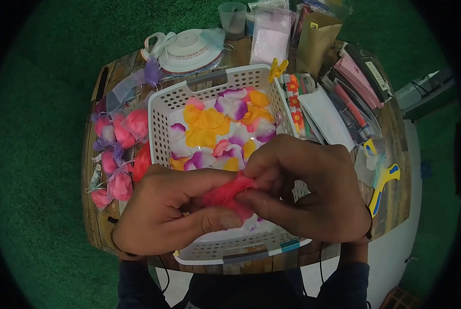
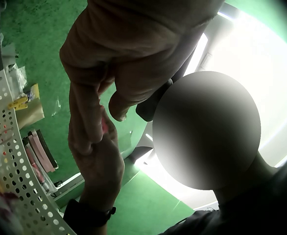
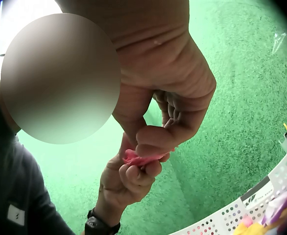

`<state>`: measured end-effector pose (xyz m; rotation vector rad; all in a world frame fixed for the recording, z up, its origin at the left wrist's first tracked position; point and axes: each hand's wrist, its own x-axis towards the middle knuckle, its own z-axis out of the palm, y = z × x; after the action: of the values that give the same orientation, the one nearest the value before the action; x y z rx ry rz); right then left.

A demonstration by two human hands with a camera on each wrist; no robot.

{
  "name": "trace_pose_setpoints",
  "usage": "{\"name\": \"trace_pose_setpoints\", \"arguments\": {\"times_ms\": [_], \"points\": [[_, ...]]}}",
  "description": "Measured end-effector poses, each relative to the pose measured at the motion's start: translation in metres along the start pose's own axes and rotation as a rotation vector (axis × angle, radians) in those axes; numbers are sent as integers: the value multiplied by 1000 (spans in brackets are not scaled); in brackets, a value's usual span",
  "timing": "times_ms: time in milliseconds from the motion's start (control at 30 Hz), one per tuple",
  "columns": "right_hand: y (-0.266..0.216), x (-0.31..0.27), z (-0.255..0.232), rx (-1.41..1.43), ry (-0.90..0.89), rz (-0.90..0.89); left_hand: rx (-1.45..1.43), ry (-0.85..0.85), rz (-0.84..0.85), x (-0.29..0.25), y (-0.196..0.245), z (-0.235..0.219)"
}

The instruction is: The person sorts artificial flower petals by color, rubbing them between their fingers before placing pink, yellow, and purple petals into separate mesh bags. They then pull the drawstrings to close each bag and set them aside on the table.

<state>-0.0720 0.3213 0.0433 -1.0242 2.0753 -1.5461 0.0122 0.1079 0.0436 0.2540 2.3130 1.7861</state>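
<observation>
Both hands meet above the front part of a white perforated basket (image 1: 161, 116). Between them is a small, crumpled red-pink cloth bundle (image 1: 229, 196), thin and soft, its lower side partly covered by fingers. My left hand (image 1: 171, 208) holds it between thumb and fingers from the left. At its right end my right hand (image 1: 313, 193) pinches the upper edge with thumb and forefinger. In the right wrist view, the bundle (image 3: 141, 159) shows below the right fingertips. Yellow, pink and purple-white fabric petals (image 1: 207, 126) lie loose in the basket.
Several sheer pouches with pink contents (image 1: 122, 129) lie left of the basket. A ribbon spool (image 1: 189, 49) sits behind, near a clear cup (image 1: 233, 20). Packets, a paper bag (image 1: 315, 44) and a yellow-blue tool (image 1: 382, 188) line the right side. A yellow clip (image 1: 278, 69) grips the rim.
</observation>
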Motion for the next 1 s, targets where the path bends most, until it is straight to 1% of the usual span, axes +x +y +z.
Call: {"name": "trace_pose_setpoints", "arguments": {"times_ms": [33,67,100,133,167,200,267,300,367,433,500,533,567,600,667,833,933,1000], "points": [[0,1,-2,-65,-26,-2,2,0,2,0,0,0],[-1,2,-4,-133,-51,-8,66,14,24,0,0,1],[1,3,-3,-136,-48,-16,131,30,48,1,0,2],[4,5,-1,-204,44,-122,139,34,56,0,-1,4],[6,6,1,-271,137,-228,126,93,59,-1,-5,7],[6,7,2,-274,139,-238,112,152,62,-2,-7,8],[6,6,2,-229,135,-195,155,142,73,-2,-2,5],[5,5,2,-231,135,-202,193,128,76,-2,0,4],[2,4,0,-122,23,-92,179,111,95,1,-2,1],[5,5,2,-140,52,-122,158,92,106,0,-1,3],[6,4,2,-160,84,-153,-251,125,-121,0,8,10],[5,3,1,-161,107,-119,-251,126,-120,1,9,11],[3,1,0,-161,132,-85,-274,162,-109,1,10,11],[1,1,-2,-163,133,-87,-296,199,-98,1,11,11],[-2,1,-5,-113,118,-34,-267,191,-81,1,11,10],[-1,2,0,-38,94,-11,-173,173,-44,2,13,10],[-3,1,0,-3,73,3,-113,144,-53,1,15,7],[-3,1,-1,21,55,18,-68,129,-89,0,15,6]]}}
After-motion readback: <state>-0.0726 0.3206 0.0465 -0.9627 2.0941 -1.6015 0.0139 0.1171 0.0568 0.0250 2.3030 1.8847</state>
